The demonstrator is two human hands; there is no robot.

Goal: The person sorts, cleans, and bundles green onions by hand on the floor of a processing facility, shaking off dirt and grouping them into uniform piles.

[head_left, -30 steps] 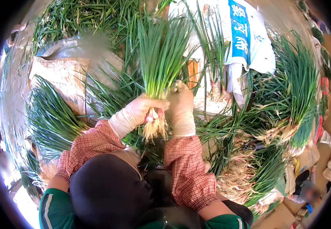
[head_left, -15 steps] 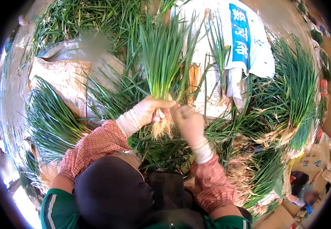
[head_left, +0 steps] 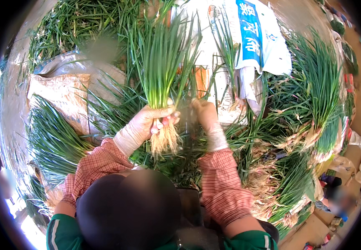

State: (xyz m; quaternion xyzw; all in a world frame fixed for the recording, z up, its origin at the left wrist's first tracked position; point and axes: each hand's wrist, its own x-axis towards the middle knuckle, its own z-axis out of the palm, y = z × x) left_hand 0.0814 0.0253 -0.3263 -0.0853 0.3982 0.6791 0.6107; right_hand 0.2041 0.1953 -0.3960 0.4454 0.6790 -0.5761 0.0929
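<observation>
My left hand (head_left: 147,123), in a pale glove, is closed round a bunch of green onions (head_left: 161,62) just above its pale roots (head_left: 163,139). The bunch stands upright, leaves fanning away from me. My right hand (head_left: 204,116), also gloved, hovers close to the right of the bunch at root height with its fingers curled. Something blurred lies between the two hands, and I cannot make out whether the right hand holds anything. Both forearms wear red checked sleeves.
Tied bunches of green onions lie all around: a pile on the left (head_left: 51,137), more on the right (head_left: 318,96) and lower right (head_left: 288,187). A brown sack (head_left: 63,96) lies left. A white and blue bag (head_left: 251,37) lies ahead. A dark cap (head_left: 126,208) fills the bottom.
The left hand has kept the bunch upright. The right hand dipped lower beside the roots, then rose back to the right of the bunch.
</observation>
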